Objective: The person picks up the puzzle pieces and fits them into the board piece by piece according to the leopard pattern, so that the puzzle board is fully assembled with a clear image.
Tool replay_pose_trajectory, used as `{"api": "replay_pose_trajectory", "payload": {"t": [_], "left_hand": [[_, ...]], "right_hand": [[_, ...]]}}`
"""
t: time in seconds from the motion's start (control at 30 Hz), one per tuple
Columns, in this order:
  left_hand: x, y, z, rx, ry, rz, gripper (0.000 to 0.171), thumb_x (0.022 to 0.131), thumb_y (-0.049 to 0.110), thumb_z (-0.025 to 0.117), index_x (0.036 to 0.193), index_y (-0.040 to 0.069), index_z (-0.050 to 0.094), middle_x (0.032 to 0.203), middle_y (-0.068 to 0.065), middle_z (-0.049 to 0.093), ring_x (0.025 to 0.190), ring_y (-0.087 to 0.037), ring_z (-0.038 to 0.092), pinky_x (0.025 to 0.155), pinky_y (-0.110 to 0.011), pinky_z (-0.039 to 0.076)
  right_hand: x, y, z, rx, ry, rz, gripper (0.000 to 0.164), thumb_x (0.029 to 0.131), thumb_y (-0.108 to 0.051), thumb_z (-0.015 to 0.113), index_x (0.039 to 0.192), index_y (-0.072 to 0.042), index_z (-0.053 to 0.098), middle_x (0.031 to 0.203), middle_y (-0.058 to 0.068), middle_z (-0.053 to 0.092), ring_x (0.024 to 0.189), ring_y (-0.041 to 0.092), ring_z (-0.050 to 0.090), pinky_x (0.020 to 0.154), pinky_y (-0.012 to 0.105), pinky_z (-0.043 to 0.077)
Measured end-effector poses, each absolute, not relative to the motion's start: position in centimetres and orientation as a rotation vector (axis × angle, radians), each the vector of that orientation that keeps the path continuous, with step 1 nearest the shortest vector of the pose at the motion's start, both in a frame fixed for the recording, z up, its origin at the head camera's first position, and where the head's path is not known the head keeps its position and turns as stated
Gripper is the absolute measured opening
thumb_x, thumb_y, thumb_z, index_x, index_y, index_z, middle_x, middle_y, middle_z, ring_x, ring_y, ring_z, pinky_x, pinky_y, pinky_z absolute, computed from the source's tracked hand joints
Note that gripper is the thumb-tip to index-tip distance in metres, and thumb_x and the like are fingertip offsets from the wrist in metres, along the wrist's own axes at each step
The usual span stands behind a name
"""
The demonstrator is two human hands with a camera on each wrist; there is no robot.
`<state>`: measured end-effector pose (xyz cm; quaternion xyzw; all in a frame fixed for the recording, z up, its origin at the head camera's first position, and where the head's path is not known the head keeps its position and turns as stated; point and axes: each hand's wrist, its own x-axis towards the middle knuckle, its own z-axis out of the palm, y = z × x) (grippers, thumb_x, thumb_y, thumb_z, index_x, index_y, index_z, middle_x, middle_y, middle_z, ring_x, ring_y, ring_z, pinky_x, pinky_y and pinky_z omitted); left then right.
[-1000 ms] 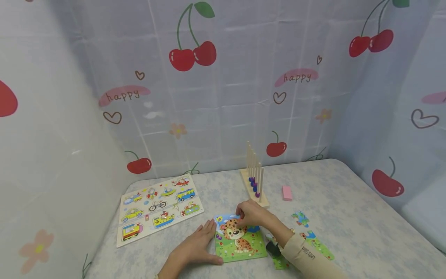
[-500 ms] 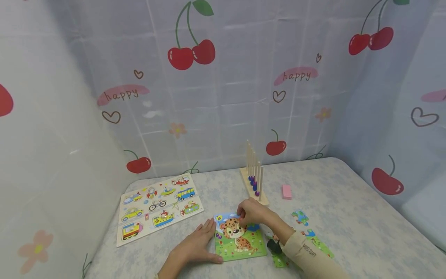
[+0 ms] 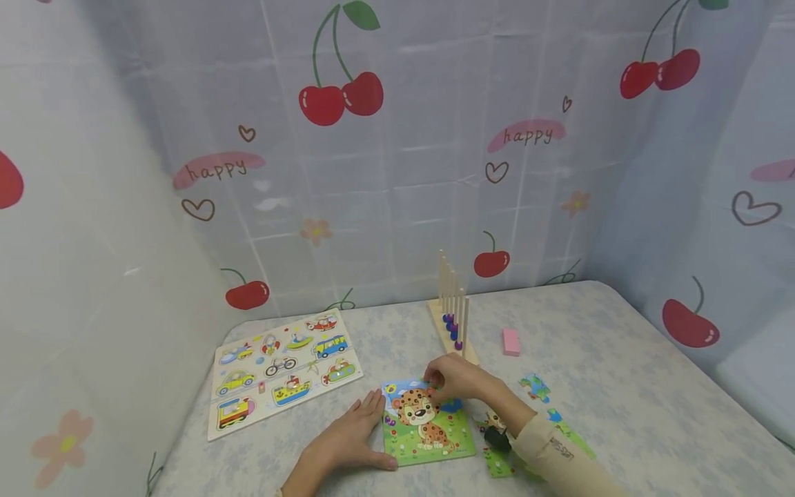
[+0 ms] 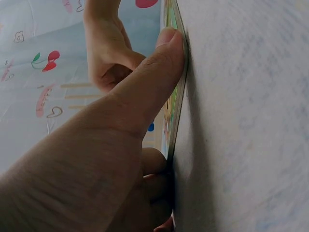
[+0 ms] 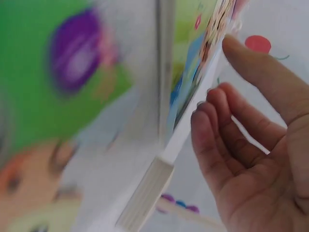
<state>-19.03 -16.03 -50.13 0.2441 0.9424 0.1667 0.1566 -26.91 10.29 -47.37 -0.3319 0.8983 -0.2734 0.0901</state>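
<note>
A square puzzle (image 3: 435,445) with a spotted leopard cub on grass lies flat on the table. My left hand (image 3: 355,433) rests along its left side, fingers extended, with the thumb (image 4: 171,46) at the bottom edge. Over the upper right part of the puzzle is my right hand (image 3: 458,379), its fingers loosely bent. From the right wrist, the thumb (image 5: 241,55) shows close to the puzzle's face and apart from the fingers (image 5: 212,125), with nothing between them. The right hand hides the puzzle's top right corner in the head view.
Loose puzzle pieces (image 3: 535,388) lie right of the puzzle, some partly under the right forearm (image 3: 506,407). Behind stands a wooden peg rack (image 3: 439,323) with purple and blue beads, beside a pink block (image 3: 511,343). A vehicle puzzle board (image 3: 267,397) lies back left.
My right hand has shifted slightly right across the puzzle, uncovering more of the leopard's head and ear. The left hand has stayed at the puzzle's left side.
</note>
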Motion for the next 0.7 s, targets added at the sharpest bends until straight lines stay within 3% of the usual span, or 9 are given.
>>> {"api": "replay_pose_trajectory", "payload": {"t": [0.27,0.7], "left_hand": [[-18.7,-15.9,-49.8,0.679,2.682,0.491,0.117,0.071,0.071,0.069,0.154,0.002,0.024,0.164,-0.014,0.015,0.152,-0.03,0.015,0.123,-0.051,0.019],[-19.1,-16.0,-50.2,0.699,2.693,0.46,0.118,0.071,0.074,0.067,0.154,0.002,0.023,0.164,-0.015,0.015,0.152,-0.03,0.015,0.122,-0.051,0.02]], "right_hand": [[-26.6,13.9,-46.8,-1.006,2.646,-0.835,0.035,0.076,-0.016,0.083,0.106,-0.005,0.07,0.09,0.002,0.067,0.079,0.012,0.06,0.067,0.022,0.052],[-26.7,20.2,-46.8,-0.775,2.671,-0.904,0.042,0.075,-0.016,0.084,0.112,-0.004,0.068,0.092,0.003,0.065,0.082,0.018,0.058,0.066,0.023,0.051]]}}
